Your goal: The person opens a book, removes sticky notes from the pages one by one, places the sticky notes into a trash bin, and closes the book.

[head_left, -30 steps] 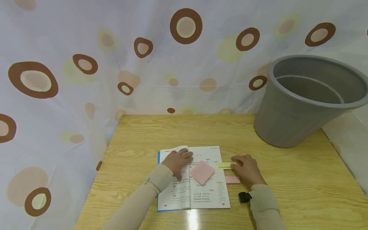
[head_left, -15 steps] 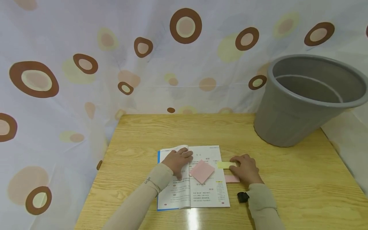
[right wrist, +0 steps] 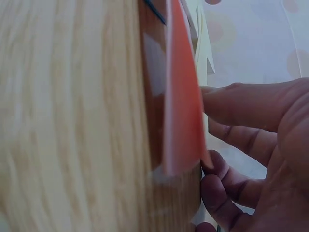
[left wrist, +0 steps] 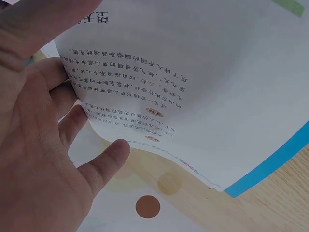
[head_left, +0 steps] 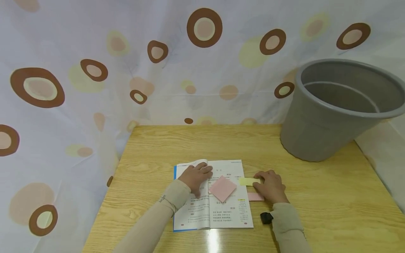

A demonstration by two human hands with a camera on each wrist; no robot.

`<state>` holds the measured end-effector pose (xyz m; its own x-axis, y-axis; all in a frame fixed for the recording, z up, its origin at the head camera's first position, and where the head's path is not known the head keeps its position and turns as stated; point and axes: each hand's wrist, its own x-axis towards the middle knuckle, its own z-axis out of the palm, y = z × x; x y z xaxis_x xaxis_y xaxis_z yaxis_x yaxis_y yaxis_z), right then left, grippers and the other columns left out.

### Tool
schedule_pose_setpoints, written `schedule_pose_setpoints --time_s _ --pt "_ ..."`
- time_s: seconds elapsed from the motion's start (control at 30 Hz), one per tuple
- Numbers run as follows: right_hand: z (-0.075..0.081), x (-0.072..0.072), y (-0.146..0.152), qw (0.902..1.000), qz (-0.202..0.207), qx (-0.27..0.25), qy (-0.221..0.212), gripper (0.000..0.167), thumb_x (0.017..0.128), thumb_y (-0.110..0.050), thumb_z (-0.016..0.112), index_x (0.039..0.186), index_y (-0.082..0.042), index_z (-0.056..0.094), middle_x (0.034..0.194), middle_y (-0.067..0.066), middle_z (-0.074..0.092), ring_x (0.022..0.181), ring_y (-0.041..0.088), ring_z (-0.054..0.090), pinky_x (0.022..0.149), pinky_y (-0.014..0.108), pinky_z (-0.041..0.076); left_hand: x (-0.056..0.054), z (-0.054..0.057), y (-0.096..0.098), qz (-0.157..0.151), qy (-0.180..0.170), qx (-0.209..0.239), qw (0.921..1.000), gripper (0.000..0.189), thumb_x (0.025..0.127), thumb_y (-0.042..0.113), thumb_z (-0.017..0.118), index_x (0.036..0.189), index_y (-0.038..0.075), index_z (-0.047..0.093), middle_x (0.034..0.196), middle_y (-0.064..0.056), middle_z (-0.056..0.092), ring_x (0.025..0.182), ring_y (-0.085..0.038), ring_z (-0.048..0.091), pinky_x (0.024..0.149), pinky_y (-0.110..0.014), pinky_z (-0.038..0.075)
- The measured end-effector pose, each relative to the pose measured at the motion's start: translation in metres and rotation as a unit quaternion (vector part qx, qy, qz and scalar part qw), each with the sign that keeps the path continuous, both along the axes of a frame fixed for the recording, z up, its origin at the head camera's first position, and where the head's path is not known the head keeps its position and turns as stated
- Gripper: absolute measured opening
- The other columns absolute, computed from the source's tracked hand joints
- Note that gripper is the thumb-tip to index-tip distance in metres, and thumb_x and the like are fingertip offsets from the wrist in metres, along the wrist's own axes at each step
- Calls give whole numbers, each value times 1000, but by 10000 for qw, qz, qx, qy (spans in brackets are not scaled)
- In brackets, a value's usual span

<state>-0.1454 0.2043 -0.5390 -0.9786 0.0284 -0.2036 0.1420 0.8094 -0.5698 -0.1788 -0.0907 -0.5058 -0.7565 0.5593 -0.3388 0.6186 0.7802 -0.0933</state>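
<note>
Patterned cloth: a pale hanging with brown, yellow and peach rounded spots runs down the left side and across the back of the table, which has a light wood grain.
Left sleeve: a light beige sleeve reaches in from the lower edge, with small dark lettering near the cuff.
Blue cover: a narrow blue border shows past the outer edge of the left page.
Left hand: the left hand rests on the left page beside the fold, fingers spread and gripping nothing.
Book: the book lies open on the table in front of the person, printed text on both pages; the left page bows upward near the fold.
Pink square: a pink square note lies turned cornerwise on the right page, near the fold.
Yellow strip: a yellow strip juts past the book's right edge.
Pink strip: just below it, a pink strip juts out too, partly bent up from the table.
Right hand: the right hand pinches the yellow strip's outer end; whether it touches the pink strip cannot be told.
Wrist: a small black object sits at the right cuff.
Bin: a grey bin stands at the far right.
</note>
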Motion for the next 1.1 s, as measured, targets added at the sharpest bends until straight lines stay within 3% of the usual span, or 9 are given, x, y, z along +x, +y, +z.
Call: schedule_pose_setpoints --time_s 0.53,0.9,1.1 --pt "-4 1 0 9998 -106 12 161 24 90 -23 66 109 -8 68 124 24 57 114 51 47 79 66 40 0 2 -1 72 -91 88 9999 99 65 41 91 151 29 42 163 13 30 154 -14 24 118 -37 39" --pt "-5 2 4 9996 -101 -214 122 18 93 -24 64 102 -8 66 112 20 58 101 40 49 75 55 38 1 4 0 113 -140 55 9998 98 66 40 90 151 29 41 163 14 30 154 -14 23 118 -36 39" --pt "-7 2 11 9984 -140 -528 107 17 93 -23 63 98 -8 67 109 17 62 97 32 55 81 47 45 2 5 0 147 -169 65 9997 98 67 39 90 151 29 41 163 14 30 154 -13 23 119 -36 38"
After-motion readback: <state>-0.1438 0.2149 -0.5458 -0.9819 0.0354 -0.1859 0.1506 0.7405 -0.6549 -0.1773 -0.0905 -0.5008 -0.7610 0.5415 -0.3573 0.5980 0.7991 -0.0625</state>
